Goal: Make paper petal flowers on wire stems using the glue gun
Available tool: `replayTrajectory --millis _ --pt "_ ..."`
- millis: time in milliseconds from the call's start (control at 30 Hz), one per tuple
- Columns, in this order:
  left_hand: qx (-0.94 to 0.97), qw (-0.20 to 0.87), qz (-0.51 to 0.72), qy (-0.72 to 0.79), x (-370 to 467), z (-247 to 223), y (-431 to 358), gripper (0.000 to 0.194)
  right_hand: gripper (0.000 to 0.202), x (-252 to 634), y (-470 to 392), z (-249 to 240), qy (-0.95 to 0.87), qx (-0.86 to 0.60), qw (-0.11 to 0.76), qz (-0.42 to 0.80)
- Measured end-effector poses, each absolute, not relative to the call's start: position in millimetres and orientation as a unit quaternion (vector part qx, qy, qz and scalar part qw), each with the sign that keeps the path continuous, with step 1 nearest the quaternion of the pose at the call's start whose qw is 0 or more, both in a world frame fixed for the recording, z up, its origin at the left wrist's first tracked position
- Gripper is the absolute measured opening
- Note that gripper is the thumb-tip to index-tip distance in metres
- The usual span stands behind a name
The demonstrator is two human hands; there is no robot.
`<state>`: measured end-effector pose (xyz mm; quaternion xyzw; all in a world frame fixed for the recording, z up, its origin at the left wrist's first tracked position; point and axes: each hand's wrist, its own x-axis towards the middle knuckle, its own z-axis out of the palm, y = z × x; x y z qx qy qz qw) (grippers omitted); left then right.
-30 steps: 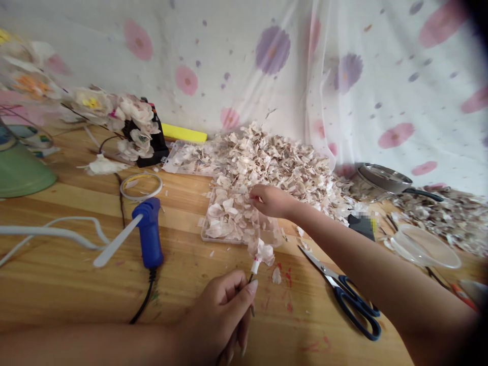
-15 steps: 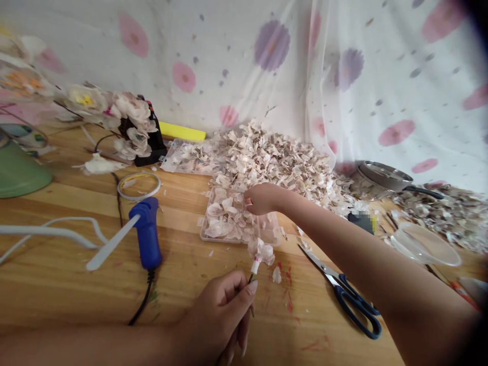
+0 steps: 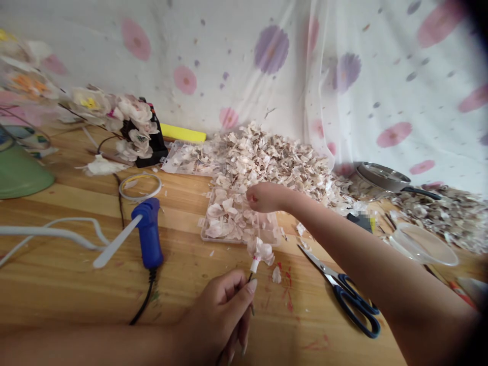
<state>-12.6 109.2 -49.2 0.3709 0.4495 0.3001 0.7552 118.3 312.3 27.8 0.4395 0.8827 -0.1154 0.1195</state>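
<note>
Between thumb and fingers, my left hand [image 3: 224,310] pinches the dark stem of a small handmade flower [image 3: 261,251], pale pink petals above a white-wrapped base. The flower stands nearly upright just in front of a clear plastic box [image 3: 208,236] holding loose whitish petals [image 3: 229,216]. My right hand [image 3: 265,197] reaches over the box's right side, at the near edge of a big heap of petals [image 3: 280,157]. Its fingers are curled, and their tips are hidden behind the hand, so whatever they hold does not show. One loose petal [image 3: 276,274] lies right of the flower.
A blue glue gun [image 3: 149,236] with a glue stick stands left, near a ring of tape [image 3: 140,187]. Scissors [image 3: 343,292] lie under my right forearm. A pan [image 3: 383,177], a clear bowl [image 3: 425,244] and another petal heap [image 3: 450,213] are right; finished flowers [image 3: 133,114] are back left.
My right hand has shifted very slightly to the right at the petals, still curled. My left hand keeps the flower in nearly the same place. The view has moved a little.
</note>
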Motion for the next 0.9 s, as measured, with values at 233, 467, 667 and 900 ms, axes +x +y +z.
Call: replayTrajectory --millis 233,467,667,900 --pt "0.329 0.702 0.399 0.489 -11.1 -48.5 112.6 0.058 0.018 160.6 272.8 48.0 0.844 0.370 -0.036 -0.387" --pt "0.346 0.728 0.407 0.430 -14.4 -46.4 115.7 0.057 0.014 175.4 195.1 14.1 0.711 0.298 -0.066 -0.634" --pt "0.395 0.707 0.447 0.381 -14.1 -52.4 112.8 0.045 0.013 170.4 179.9 -7.5 0.661 0.297 -0.062 -0.686" --pt "0.403 0.723 0.431 0.360 -15.5 -54.8 111.5 0.042 0.016 170.5 182.2 -12.3 0.639 0.303 -0.079 -0.702"
